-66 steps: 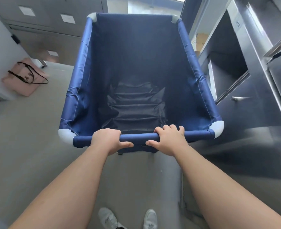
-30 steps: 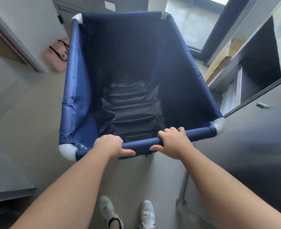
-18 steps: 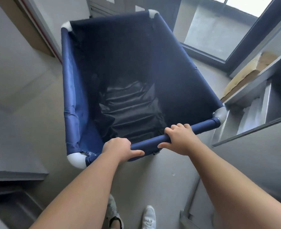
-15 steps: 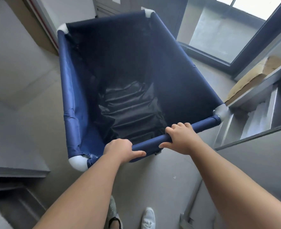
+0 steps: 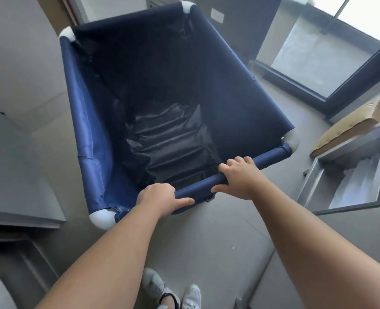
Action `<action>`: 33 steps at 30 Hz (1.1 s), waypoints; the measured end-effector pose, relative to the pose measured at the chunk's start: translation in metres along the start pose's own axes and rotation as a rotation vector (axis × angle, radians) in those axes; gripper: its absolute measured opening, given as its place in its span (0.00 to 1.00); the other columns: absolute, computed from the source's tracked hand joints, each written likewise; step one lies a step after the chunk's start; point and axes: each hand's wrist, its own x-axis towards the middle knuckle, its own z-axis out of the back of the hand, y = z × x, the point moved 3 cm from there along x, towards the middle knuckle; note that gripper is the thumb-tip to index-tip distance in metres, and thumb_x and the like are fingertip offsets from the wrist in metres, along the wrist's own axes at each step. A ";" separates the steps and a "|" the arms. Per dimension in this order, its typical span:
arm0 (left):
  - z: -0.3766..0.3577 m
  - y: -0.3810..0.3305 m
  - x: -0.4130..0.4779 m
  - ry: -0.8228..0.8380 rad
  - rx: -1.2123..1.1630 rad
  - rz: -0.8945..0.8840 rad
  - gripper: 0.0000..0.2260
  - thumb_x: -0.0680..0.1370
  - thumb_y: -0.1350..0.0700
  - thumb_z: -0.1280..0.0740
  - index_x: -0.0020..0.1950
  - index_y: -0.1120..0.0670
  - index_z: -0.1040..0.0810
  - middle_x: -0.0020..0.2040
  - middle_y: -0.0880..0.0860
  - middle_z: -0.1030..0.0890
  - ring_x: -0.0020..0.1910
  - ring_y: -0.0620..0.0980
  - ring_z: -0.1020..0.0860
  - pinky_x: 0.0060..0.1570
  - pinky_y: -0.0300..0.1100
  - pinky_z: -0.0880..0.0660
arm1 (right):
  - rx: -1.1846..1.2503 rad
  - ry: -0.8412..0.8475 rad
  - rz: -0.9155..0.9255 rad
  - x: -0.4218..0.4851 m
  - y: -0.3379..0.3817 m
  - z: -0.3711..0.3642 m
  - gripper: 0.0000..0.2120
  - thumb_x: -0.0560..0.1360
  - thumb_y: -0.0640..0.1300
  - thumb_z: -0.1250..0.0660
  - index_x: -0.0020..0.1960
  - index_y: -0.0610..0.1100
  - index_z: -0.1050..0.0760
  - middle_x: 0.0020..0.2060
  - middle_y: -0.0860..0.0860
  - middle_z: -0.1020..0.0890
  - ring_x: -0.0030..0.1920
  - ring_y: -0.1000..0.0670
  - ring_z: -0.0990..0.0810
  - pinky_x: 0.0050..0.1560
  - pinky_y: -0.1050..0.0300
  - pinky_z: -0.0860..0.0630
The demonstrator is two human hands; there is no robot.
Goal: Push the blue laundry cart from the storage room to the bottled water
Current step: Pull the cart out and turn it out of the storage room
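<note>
The blue laundry cart (image 5: 88, 134) fills the middle of the head view, a deep fabric bin with white corner joints and a dark, wrinkled, empty bottom. It stands skewed, its far end pointing up and to the left. My left hand (image 5: 160, 198) is closed around the near blue rail close to the left corner. My right hand (image 5: 240, 175) grips the same rail further right. No bottled water is in view.
A grey metal counter (image 5: 17, 197) borders the cart on the left. Steel shelving (image 5: 352, 175) with a flat cardboard piece (image 5: 354, 121) stands on the right. A floor-level window (image 5: 314, 54) lies ahead to the right. My white shoes (image 5: 173, 293) are on the grey floor.
The cart has swung leftward while both hands stay on the rail. The window has come further into view on the right, and the pink bag seen earlier on the left is out of view.
</note>
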 end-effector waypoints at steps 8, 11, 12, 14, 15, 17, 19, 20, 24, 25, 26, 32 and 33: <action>0.021 0.008 0.025 0.004 0.012 0.035 0.32 0.70 0.21 0.44 0.39 0.50 0.25 0.40 0.48 0.22 0.39 0.49 0.26 0.32 0.44 0.35 | -0.028 -0.024 0.046 0.040 -0.008 0.013 0.33 0.69 0.76 0.50 0.52 0.50 0.29 0.43 0.53 0.28 0.50 0.45 0.28 0.53 0.47 0.35; 0.029 0.010 0.036 -0.005 -0.005 0.073 0.32 0.70 0.21 0.43 0.39 0.50 0.24 0.40 0.48 0.21 0.39 0.49 0.25 0.33 0.45 0.33 | -0.020 -0.047 0.066 0.057 -0.013 0.016 0.34 0.70 0.76 0.50 0.54 0.49 0.27 0.46 0.52 0.24 0.51 0.45 0.28 0.53 0.47 0.35; 0.032 0.010 0.040 -0.012 -0.002 0.083 0.32 0.70 0.21 0.43 0.39 0.50 0.24 0.39 0.48 0.21 0.39 0.49 0.25 0.32 0.45 0.33 | -0.017 -0.059 0.073 0.063 -0.016 0.018 0.33 0.70 0.76 0.49 0.55 0.50 0.27 0.47 0.51 0.23 0.51 0.45 0.27 0.53 0.46 0.35; 0.037 0.009 0.046 -0.016 0.001 0.110 0.32 0.70 0.20 0.43 0.39 0.50 0.24 0.39 0.48 0.21 0.38 0.49 0.25 0.32 0.45 0.34 | -0.014 -0.078 0.091 0.073 -0.020 0.020 0.32 0.71 0.76 0.48 0.55 0.50 0.27 0.48 0.51 0.22 0.51 0.45 0.27 0.54 0.46 0.34; 0.039 0.009 0.050 -0.024 -0.003 0.127 0.32 0.70 0.20 0.43 0.39 0.50 0.24 0.39 0.48 0.21 0.38 0.48 0.26 0.32 0.45 0.34 | -0.015 -0.092 0.104 0.078 -0.022 0.022 0.32 0.72 0.75 0.47 0.55 0.50 0.27 0.48 0.51 0.22 0.50 0.45 0.27 0.54 0.46 0.34; 0.043 0.005 0.056 -0.026 -0.009 0.152 0.32 0.69 0.20 0.43 0.38 0.49 0.25 0.38 0.48 0.22 0.37 0.48 0.26 0.31 0.45 0.35 | -0.010 -0.093 0.118 0.087 -0.028 0.025 0.31 0.72 0.75 0.46 0.54 0.49 0.27 0.48 0.51 0.21 0.50 0.45 0.27 0.54 0.46 0.34; 0.045 0.003 0.063 -0.032 -0.012 0.181 0.33 0.68 0.19 0.44 0.38 0.49 0.25 0.38 0.47 0.22 0.37 0.47 0.27 0.31 0.44 0.35 | -0.011 -0.091 0.137 0.095 -0.035 0.026 0.31 0.72 0.75 0.46 0.54 0.49 0.28 0.49 0.51 0.22 0.51 0.45 0.27 0.53 0.46 0.35; 0.046 0.001 0.065 -0.040 -0.017 0.194 0.32 0.67 0.19 0.44 0.38 0.48 0.25 0.38 0.47 0.22 0.37 0.47 0.27 0.30 0.44 0.35 | -0.010 -0.092 0.146 0.099 -0.039 0.026 0.30 0.72 0.75 0.46 0.54 0.50 0.28 0.49 0.51 0.22 0.51 0.45 0.27 0.53 0.46 0.35; 0.051 -0.010 0.079 -0.048 -0.024 0.225 0.33 0.66 0.18 0.45 0.37 0.48 0.25 0.37 0.46 0.22 0.36 0.46 0.27 0.30 0.44 0.36 | 0.001 -0.078 0.166 0.112 -0.057 0.027 0.30 0.72 0.75 0.47 0.54 0.50 0.28 0.49 0.51 0.22 0.51 0.45 0.27 0.54 0.46 0.34; 0.053 -0.014 0.082 -0.044 -0.017 0.233 0.33 0.66 0.18 0.45 0.37 0.48 0.25 0.37 0.46 0.22 0.36 0.46 0.27 0.30 0.44 0.36 | 0.007 -0.076 0.173 0.116 -0.061 0.026 0.30 0.73 0.75 0.47 0.54 0.50 0.28 0.49 0.51 0.22 0.51 0.45 0.27 0.54 0.46 0.34; 0.054 -0.017 0.084 -0.043 -0.010 0.242 0.33 0.66 0.18 0.45 0.37 0.48 0.25 0.37 0.46 0.22 0.36 0.46 0.27 0.30 0.44 0.36 | 0.013 -0.077 0.179 0.119 -0.065 0.026 0.30 0.73 0.75 0.47 0.54 0.49 0.28 0.49 0.50 0.22 0.51 0.45 0.27 0.54 0.46 0.34; 0.064 -0.024 0.099 -0.028 0.012 0.265 0.33 0.67 0.18 0.45 0.39 0.47 0.24 0.39 0.46 0.22 0.39 0.48 0.26 0.32 0.44 0.34 | 0.010 -0.080 0.196 0.136 -0.078 0.025 0.30 0.73 0.75 0.47 0.54 0.49 0.29 0.50 0.50 0.21 0.52 0.45 0.27 0.53 0.45 0.35; 0.066 -0.024 0.101 -0.025 0.018 0.268 0.33 0.68 0.18 0.45 0.39 0.47 0.24 0.39 0.46 0.22 0.39 0.48 0.26 0.32 0.44 0.34 | 0.012 -0.076 0.197 0.140 -0.079 0.026 0.30 0.73 0.75 0.47 0.54 0.50 0.29 0.50 0.50 0.21 0.52 0.45 0.27 0.53 0.45 0.35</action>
